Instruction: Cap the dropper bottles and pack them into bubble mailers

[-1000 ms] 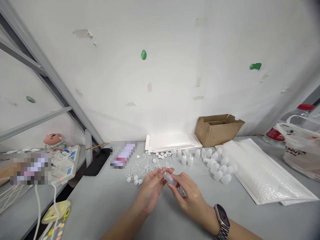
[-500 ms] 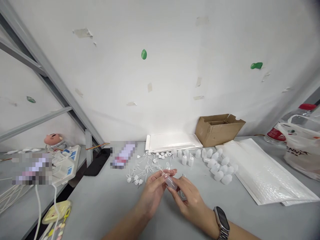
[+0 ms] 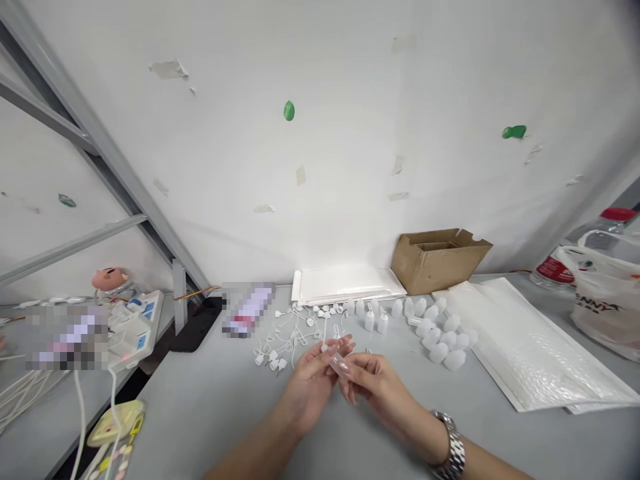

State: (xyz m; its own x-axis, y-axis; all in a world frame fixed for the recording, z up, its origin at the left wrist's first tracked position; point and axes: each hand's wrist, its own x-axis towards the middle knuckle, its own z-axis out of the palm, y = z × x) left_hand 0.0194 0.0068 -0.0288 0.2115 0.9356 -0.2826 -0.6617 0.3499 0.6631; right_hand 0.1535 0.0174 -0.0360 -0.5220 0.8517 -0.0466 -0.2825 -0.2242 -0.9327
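Between my two hands, just above the grey table (image 3: 240, 400), is a small translucent plastic bottle (image 3: 340, 365), tilted. The fingers of my left hand (image 3: 311, 387) close round its upper end, where a bit of white cap shows. My right hand (image 3: 380, 390) pinches the lower end with thumb and fingers. Beyond my left hand lie several white caps with thin loops (image 3: 273, 360), loosely tangled. Two capped bottles (image 3: 369, 321) stand past my fingers. To the right is a group of uncapped-looking translucent bottles (image 3: 439, 352).
A cardboard box (image 3: 433, 267) and flat white mailers (image 3: 345, 283) are against the wall. Bubble mailers (image 3: 525, 353) cover the right side, near a plastic bag (image 3: 600, 300). A phone-like object (image 3: 250, 310), partly blurred, and a black item (image 3: 197, 327) lie left.
My right wrist has rolled, so the watch face is turned out of sight and its metal band shows. My right fingers have shifted on the bottle; my left hand stays nearly in place.
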